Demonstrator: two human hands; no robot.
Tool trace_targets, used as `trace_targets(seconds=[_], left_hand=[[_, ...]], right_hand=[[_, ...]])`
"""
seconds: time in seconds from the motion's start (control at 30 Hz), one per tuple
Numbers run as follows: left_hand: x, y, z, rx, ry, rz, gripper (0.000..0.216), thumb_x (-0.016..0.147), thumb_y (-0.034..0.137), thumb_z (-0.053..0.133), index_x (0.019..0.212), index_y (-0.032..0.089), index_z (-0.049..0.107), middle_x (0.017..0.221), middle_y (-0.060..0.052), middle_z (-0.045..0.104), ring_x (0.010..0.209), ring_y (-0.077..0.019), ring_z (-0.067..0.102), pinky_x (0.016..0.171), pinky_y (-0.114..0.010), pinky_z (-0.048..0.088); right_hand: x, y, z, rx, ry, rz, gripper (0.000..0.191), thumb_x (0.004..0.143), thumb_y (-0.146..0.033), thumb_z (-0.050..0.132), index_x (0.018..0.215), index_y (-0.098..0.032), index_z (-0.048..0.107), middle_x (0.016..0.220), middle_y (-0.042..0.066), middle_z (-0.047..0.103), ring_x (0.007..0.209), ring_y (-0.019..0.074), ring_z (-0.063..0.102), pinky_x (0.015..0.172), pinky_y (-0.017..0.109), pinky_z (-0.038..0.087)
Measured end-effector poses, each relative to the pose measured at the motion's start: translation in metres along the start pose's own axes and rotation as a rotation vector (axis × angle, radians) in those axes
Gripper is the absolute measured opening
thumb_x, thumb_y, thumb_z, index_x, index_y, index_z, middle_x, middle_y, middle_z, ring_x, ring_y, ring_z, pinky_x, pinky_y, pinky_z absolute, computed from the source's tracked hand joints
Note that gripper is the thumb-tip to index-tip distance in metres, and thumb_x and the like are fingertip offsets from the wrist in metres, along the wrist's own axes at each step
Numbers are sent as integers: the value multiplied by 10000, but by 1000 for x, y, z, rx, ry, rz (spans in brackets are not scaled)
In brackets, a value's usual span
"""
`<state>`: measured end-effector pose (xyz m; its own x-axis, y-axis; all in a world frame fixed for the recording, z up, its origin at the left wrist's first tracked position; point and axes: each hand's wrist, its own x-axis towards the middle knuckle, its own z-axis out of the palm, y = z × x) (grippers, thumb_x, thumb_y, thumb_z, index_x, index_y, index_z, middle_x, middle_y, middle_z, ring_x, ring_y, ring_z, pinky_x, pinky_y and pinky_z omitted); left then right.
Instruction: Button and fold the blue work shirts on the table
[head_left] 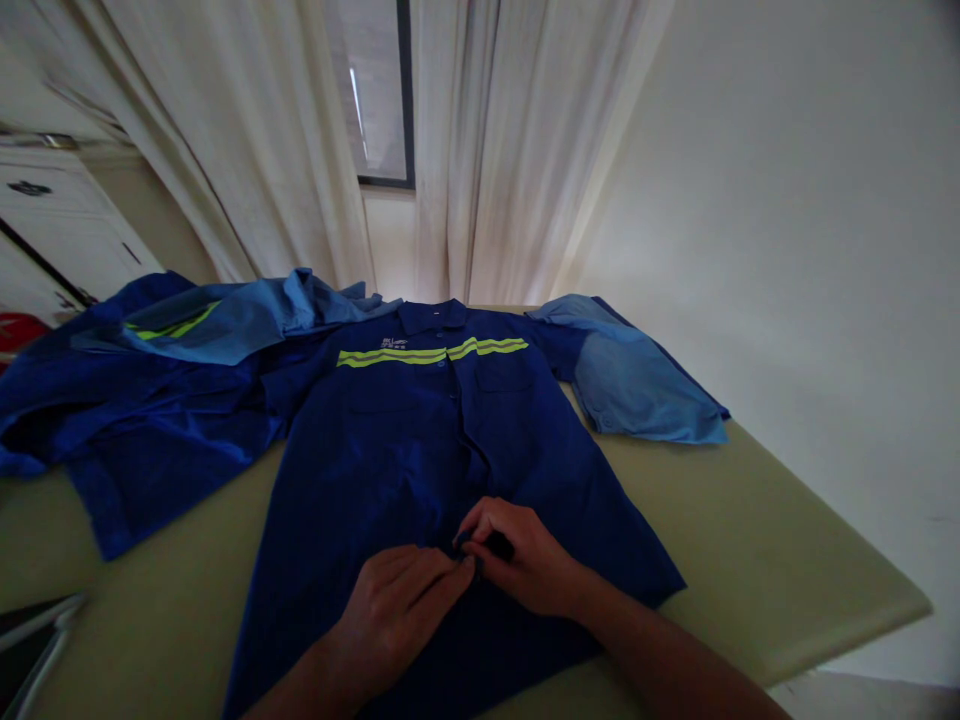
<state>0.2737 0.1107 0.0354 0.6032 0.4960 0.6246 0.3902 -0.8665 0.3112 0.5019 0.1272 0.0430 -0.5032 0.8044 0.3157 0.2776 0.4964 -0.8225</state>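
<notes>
A dark blue short-sleeved work shirt [360, 460] lies front side up, its collar pointing away from me. A yellow-green reflective band crosses its chest, with white lettering above the band on the left. The front placket is closed near the collar and gapes around the middle. My left hand [409, 600] and my right hand [517, 555] meet at the lower placket. Both sets of fingers pinch the shirt's front edges there; any button between them is hidden.
Blue garments [187, 390] lie heaped on the left. A light blue folded garment [637, 375] rests on the right of the pale green table [757, 560]. A dark, white-edged object [37, 640] sits at lower left. Curtains [525, 150] and a white wall [810, 250] stand behind.
</notes>
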Motion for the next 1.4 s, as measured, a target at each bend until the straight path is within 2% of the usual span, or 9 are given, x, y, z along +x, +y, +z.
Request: trace_targets(seconds=[0.23,0.4,0.7,0.9,1.0,1.07,1.23,1.3,1.4], left_hand=[[8,7,11,-142,69,-318,97,911,135,646,964,216,647,849,-6,684,700,-128,679,665,-240,549],[14,11,12,-191,84,-435,114,872,109,610,890,222,611,838,8,657,713,-118,671,671,-226,537],[17,13,9,-176,115,-497,157,862,132,647,983,231,632,920,-11,680,806,-144,689,724,-241,558],[11,11,11,-148,131,-353,162,906,91,600,939,228,679,906,-1,686,753,-112,682,726,-216,559],[9,6,9,-146,131,-347,207,901,76,578,951,232,705,918,-6,688,765,-111,686,734,-216,559],[11,3,6,-228,55,-361,194,910,107,582,973,233,714,942,-16,698,796,-120,693,755,-227,563],[16,1,-2,-612,-420,-427,239,1028,322,551,1216,244,674,921,3,758,788,-126,716,759,-232,561],[16,-2,0,-594,-405,-488,297,1086,340,429,1180,240,692,928,-2,764,805,-124,720,784,-241,563],[13,-11,5,-267,-237,-507,330,1086,372,427,1205,242,705,1158,-58,754,1049,-186,710,983,-352,549]], right_hand=[[4,-5,-5,61,61,-4,134,965,-223,647,877,-230,546,984,34,712,860,163,679,778,287,503],[2,-1,-2,-9,70,-20,118,940,-210,663,894,-233,557,982,30,709,860,166,674,770,289,493],[1,-1,-2,-83,141,-97,125,956,-221,663,899,-244,555,987,41,722,873,179,672,790,316,499],[1,-1,-3,-49,158,-89,130,965,-224,658,884,-242,558,984,48,726,880,179,687,786,318,513],[3,-3,-6,43,206,-57,150,978,-246,659,868,-239,557,959,46,719,848,174,690,768,312,514],[4,-4,-9,148,242,0,165,995,-269,655,865,-236,559,965,48,723,855,181,704,781,323,520],[12,-6,-30,631,402,110,263,1016,-386,628,853,-250,473,805,2,685,682,187,681,679,338,509],[14,-7,-47,748,519,78,318,985,-409,650,812,-253,434,658,-48,568,539,148,552,613,311,460],[16,-9,-75,859,711,12,348,933,-386,681,776,-249,403,608,-82,374,495,116,382,617,290,446]])
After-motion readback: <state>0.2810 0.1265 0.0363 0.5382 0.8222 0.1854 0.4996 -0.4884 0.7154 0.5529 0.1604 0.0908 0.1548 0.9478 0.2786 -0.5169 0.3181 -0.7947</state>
